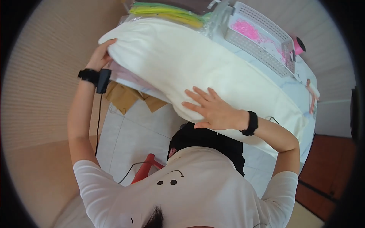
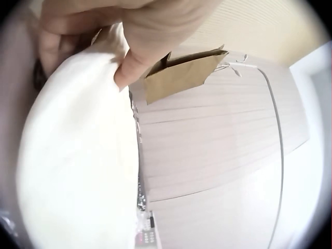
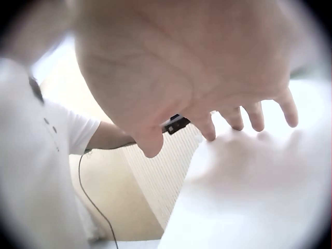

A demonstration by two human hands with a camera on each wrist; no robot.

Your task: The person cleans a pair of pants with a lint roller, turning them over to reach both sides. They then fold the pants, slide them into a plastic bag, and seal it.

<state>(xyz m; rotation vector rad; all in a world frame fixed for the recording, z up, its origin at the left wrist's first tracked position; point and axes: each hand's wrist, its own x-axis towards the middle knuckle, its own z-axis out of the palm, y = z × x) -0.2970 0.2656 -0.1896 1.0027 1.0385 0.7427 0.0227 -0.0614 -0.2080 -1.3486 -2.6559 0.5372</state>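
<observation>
A long white piece of soft, plush-looking fabric (image 1: 171,60) stretches across the table, its near edge draping over the table's front. My left hand (image 1: 102,55) holds its far-left end. In the left wrist view, thumb (image 2: 132,70) and fingers pinch the gathered fabric (image 2: 78,150), which puckers at the grip. Around the middle of the near edge, my right hand (image 1: 218,112) lies palm down with fingers spread. The right wrist view has its fingertips (image 3: 257,122) right at the white surface (image 3: 249,197), the palm raised above it.
Behind the fabric lie yellow and green strips (image 1: 167,13) in clear plastic. A white perforated basket (image 1: 262,57) with pink shreds stands at the back right, beside a pink spool (image 1: 299,46). Brown paper bags (image 1: 123,98) sit below the table's left edge. A cable (image 1: 99,125) hangs from the left wrist.
</observation>
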